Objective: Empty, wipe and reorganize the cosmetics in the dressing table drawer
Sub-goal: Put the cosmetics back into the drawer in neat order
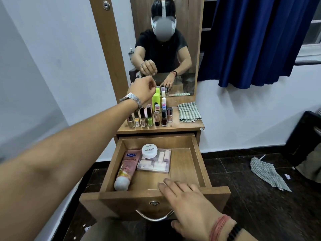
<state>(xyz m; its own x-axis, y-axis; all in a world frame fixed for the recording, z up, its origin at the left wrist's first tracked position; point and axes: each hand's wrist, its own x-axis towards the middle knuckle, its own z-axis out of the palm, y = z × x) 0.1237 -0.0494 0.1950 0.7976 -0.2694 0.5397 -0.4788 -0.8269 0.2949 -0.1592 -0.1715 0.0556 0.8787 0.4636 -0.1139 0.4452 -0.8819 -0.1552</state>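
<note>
The drawer (199, 160) is standing pulled out under the table top (184, 125), and three things are lying in its left half: a pink tube (127, 168) along the left wall with its cap toward the front, a clear case (156, 162) just beside it, and a white jar (149, 150) sitting on the far corner of that case. The right hand (187, 204) is resting with straight, relaxed fingers on the front edge of the drawer, holding nothing; its wrist is wearing a red thread and a dark band. The left hand (143, 89) is reaching out over the table top (a metal watch (132, 100) is on the wrist), with the fingers curled loosely toward the thumb, and I cannot tell if something small is pinched between them. Below this hand, the bottles (149, 117) are standing upright in rows, with a green bottle (155, 97) behind them near the mirror (191, 49). A folded checked cloth (189, 111) is lying at the right of the table top, apart from the bottles. Another cloth (267, 173) is lying on the dark floor (243, 206).
</note>
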